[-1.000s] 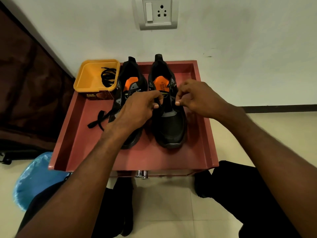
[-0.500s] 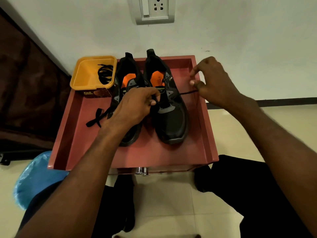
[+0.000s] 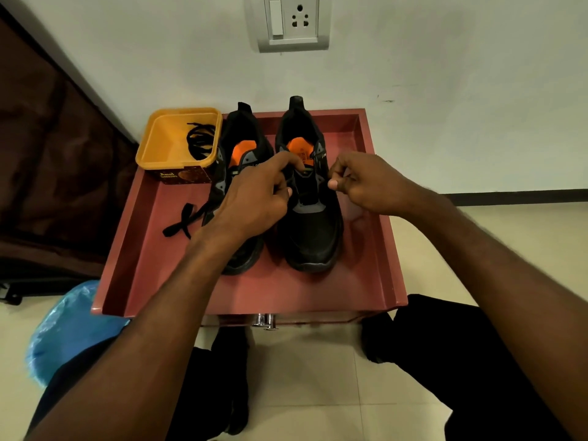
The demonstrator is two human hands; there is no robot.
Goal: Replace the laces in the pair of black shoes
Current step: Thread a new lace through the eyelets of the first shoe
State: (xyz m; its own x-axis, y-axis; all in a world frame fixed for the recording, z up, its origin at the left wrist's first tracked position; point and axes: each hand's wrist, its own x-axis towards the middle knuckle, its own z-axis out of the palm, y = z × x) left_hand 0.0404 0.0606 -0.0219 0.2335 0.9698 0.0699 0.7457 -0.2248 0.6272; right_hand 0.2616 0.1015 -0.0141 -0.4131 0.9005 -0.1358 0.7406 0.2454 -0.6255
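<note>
two shoes sit on the worktop (image 3: 318,291); the right shoe (image 3: 313,230) is half laced, both hands (image 3: 254,198) (image 3: 366,186) pinch its lace (image 3: 305,196), the left shoe (image 3: 235,160) looks unlaced.

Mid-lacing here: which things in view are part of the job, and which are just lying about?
In the job:
right shoe
left shoe
lace at both hands
loose lace on the tray
laces in the yellow tub

Lying about:
blue bag
wall socket
</note>
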